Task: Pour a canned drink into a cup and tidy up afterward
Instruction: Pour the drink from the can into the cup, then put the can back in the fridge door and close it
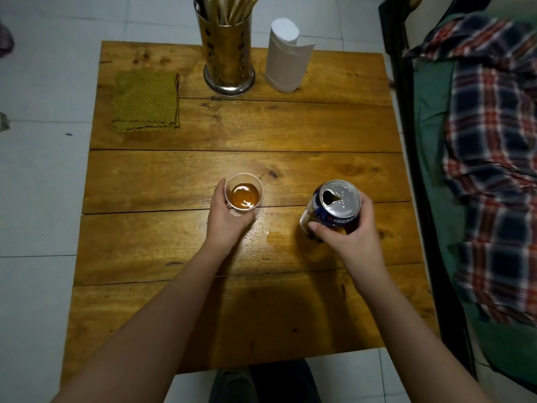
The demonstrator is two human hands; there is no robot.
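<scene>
One cup [244, 194] gripped by the left hand [228, 218], one can [331, 209] clasped by the right hand [347, 232].

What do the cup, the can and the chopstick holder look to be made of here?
Cup: thin clear plastic, probably; the amber drink shows through its wall. Can: metal, likely aluminium, with a bare silvery top and a printed blue side. Chopstick holder: shiny perforated metal, seemingly stainless steel, mirroring the wooden table.
</scene>
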